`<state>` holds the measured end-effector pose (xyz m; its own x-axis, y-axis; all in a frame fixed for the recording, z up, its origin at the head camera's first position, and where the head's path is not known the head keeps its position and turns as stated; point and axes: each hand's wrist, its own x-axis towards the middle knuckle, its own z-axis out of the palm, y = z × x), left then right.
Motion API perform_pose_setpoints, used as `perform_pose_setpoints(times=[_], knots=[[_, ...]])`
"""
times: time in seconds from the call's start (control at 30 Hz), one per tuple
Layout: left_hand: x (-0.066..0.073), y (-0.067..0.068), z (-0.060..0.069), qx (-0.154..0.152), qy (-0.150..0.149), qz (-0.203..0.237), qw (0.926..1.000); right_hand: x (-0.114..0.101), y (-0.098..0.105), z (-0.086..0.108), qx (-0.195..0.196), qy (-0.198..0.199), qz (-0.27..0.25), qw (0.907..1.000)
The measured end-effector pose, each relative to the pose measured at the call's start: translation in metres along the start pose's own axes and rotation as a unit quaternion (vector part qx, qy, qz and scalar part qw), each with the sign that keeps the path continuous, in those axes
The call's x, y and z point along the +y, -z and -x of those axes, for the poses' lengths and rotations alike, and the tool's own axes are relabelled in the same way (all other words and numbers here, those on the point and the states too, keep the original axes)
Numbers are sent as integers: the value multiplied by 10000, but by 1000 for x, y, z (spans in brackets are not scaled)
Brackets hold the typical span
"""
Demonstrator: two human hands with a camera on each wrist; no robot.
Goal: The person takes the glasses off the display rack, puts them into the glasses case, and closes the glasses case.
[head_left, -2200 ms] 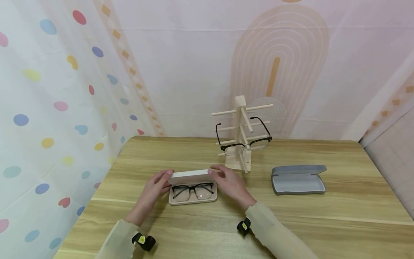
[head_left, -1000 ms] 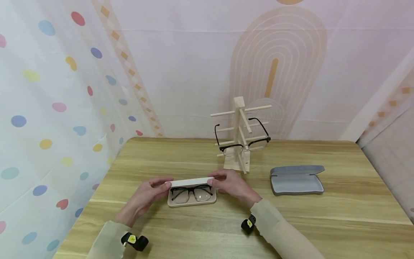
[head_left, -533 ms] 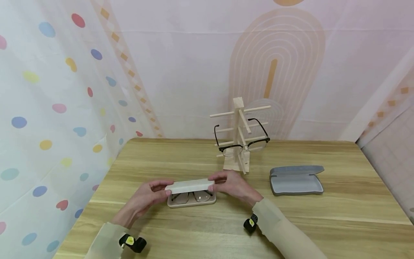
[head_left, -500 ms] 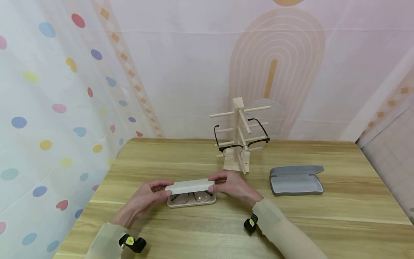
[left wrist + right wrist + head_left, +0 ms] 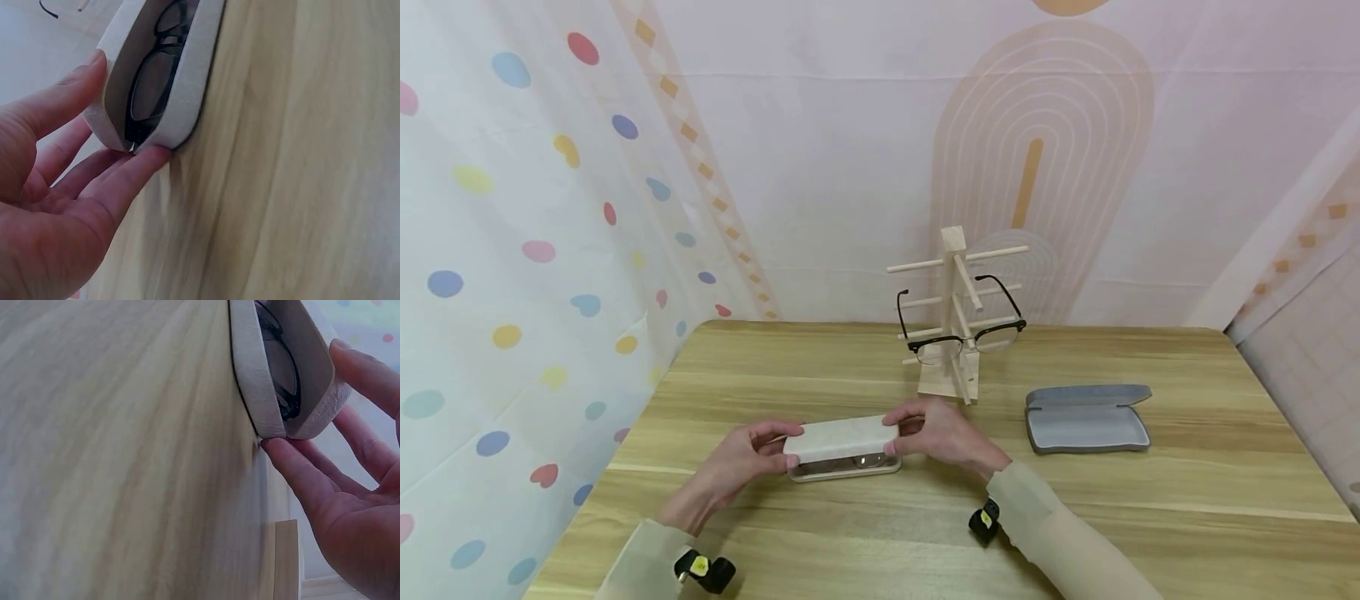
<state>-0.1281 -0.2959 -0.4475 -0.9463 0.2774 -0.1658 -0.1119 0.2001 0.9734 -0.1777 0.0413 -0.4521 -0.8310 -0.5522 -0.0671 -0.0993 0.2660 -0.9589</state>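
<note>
A cream glasses case (image 5: 841, 437) lies on the wooden table with its lid tilted partway down. Inside it is a pair of black-framed glasses (image 5: 153, 84), mostly covered by the lid in the head view. My left hand (image 5: 741, 460) holds the case's left end, thumb on the lid's front edge and fingers at the end and behind. At the opposite end, my right hand (image 5: 946, 435) grips in the same way. Both wrist views show a gap between lid and base, with fingertips touching the base's end.
Behind the case stands a wooden glasses rack (image 5: 953, 242) with several pegs, carrying another pair of black half-rimmed glasses (image 5: 934, 341). A grey glasses case (image 5: 1088, 427) lies open with nothing inside, to the right. A patterned curtain (image 5: 820, 167) hangs behind the table (image 5: 1195, 400).
The cream case's lid has swung from upright down toward me, covering most of the glasses. Both hands have moved with it, thumbs coming forward and down. Rack and grey case stay put.
</note>
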Motion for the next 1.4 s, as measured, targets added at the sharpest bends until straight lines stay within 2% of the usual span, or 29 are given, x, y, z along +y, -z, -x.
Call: perform_pose_setpoints(times=[0.17,0.47,0.73,1.03,1.23,1.4], knots=[[2,-4,1,177,20,-487,9987,1,-1,2,63,63,329,9994],[4,-8,6,76,-127,-634,9979,-2,-4,4,147,111,504,9986],[2,-10,6,306,-229,-1128,9929,-2,-14,6,247,106,1026,9944],[2,-13,5,319,-227,-958,9946,-2,-21,7,244,160,1258,9916],[4,-13,5,362,-122,-806,9960,-1,-25,5,234,238,1420,9893],[4,-12,3,327,-9,-841,9959,0,-25,3,256,310,1436,9888]])
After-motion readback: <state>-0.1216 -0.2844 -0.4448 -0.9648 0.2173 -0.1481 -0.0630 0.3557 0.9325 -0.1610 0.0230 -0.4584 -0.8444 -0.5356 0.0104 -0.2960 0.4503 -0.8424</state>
